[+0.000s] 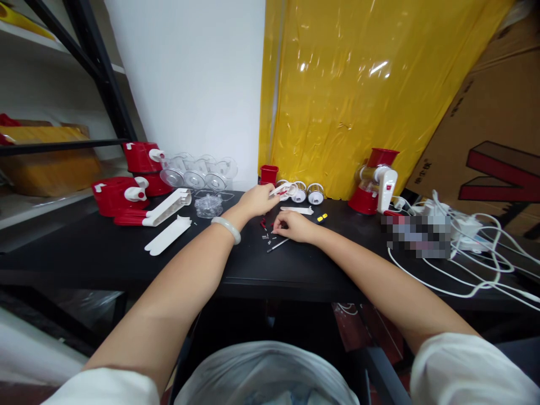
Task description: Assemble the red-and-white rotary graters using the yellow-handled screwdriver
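Observation:
My left hand (258,201) is closed around a white plastic housing (287,190) with a bit of red showing on it, held just above the table. To its right, my right hand (294,226) is low over the tabletop with thumb and fingers pinched together; whatever is between the fingertips is too small to make out. Several tiny metal screws or pins (265,237) lie by those fingertips, along with small red parts (264,223). A thin screwdriver-like rod (278,245) reaches under the right hand. Behind that hand lies a flat white cover strip (297,210).
On the black table (253,270), red grater bases (118,196), long white covers (169,235) and clear plastic parts (208,205) stand left. Metal drums (315,194) and yellow pieces (322,217) lie beyond my hands. An assembled rotary grater (373,183) and tangled white cables (476,247) are right.

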The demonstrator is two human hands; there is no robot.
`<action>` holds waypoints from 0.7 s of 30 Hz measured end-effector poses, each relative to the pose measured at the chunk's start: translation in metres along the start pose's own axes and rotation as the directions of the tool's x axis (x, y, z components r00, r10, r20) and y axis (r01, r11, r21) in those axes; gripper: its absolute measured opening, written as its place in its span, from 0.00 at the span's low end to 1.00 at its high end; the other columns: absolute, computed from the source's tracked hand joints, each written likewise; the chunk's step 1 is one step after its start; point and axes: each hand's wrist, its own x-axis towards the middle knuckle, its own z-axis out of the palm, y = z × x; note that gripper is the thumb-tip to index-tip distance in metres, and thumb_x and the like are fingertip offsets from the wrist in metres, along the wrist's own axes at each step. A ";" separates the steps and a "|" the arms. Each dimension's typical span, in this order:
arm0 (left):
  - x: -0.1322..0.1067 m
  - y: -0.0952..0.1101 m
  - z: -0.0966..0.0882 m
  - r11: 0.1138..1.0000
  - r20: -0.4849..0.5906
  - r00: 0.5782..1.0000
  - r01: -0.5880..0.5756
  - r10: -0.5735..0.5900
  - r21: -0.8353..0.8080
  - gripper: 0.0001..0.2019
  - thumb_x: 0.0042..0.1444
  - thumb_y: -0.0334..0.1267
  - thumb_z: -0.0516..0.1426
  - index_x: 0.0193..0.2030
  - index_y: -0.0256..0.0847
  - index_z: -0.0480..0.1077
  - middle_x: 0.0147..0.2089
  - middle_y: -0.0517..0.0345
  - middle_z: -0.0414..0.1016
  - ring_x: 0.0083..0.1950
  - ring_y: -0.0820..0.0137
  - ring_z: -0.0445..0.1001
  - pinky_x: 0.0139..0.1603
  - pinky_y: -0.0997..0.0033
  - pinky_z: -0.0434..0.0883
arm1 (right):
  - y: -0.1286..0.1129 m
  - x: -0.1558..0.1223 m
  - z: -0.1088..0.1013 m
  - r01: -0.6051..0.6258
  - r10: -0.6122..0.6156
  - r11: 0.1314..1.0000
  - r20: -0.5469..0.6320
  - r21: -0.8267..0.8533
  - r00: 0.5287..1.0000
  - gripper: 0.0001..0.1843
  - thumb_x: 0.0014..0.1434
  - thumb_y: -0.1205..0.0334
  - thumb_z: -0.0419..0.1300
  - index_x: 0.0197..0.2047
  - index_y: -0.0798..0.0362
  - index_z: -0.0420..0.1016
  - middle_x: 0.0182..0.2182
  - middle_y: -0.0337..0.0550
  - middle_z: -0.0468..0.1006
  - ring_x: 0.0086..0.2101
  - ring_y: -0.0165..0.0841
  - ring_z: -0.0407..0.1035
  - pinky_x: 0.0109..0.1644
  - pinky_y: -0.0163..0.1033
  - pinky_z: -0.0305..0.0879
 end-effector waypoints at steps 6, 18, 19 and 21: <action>0.000 0.001 -0.001 1.000 0.000 1.000 0.000 0.000 -0.004 0.15 0.58 0.48 0.51 0.42 0.41 0.72 0.35 0.53 0.79 0.33 0.65 0.76 0.31 0.71 0.66 | 0.008 0.001 -0.001 -0.014 0.014 0.999 -0.018 -0.043 1.000 0.03 0.53 0.66 0.66 0.29 0.55 0.76 0.27 0.41 0.76 0.30 0.30 0.68 0.36 0.35 0.61; 0.000 -0.001 0.001 1.000 -0.007 1.000 -0.001 0.001 0.004 0.15 0.58 0.48 0.51 0.42 0.41 0.72 0.35 0.53 0.79 0.34 0.65 0.75 0.31 0.71 0.65 | 0.002 -0.001 -0.003 0.033 -0.032 0.999 -0.047 0.021 0.998 0.09 0.53 0.67 0.67 0.39 0.56 0.78 0.31 0.42 0.75 0.32 0.30 0.68 0.39 0.36 0.64; 0.000 -0.001 0.001 1.000 -0.009 1.000 -0.003 0.003 0.005 0.15 0.58 0.48 0.51 0.42 0.41 0.72 0.35 0.53 0.79 0.33 0.65 0.75 0.31 0.71 0.65 | 0.000 -0.001 -0.003 0.059 -0.058 0.998 -0.045 0.010 0.997 0.11 0.53 0.66 0.67 0.41 0.55 0.79 0.33 0.43 0.75 0.34 0.31 0.68 0.42 0.37 0.64; 0.001 -0.001 0.001 1.000 -0.012 1.000 -0.009 0.009 0.007 0.16 0.58 0.48 0.51 0.42 0.41 0.72 0.35 0.53 0.79 0.33 0.65 0.75 0.30 0.71 0.64 | -0.004 -0.001 -0.004 0.103 -0.104 0.994 -0.028 -0.023 0.994 0.12 0.54 0.65 0.68 0.43 0.54 0.80 0.36 0.45 0.75 0.38 0.33 0.68 0.47 0.40 0.63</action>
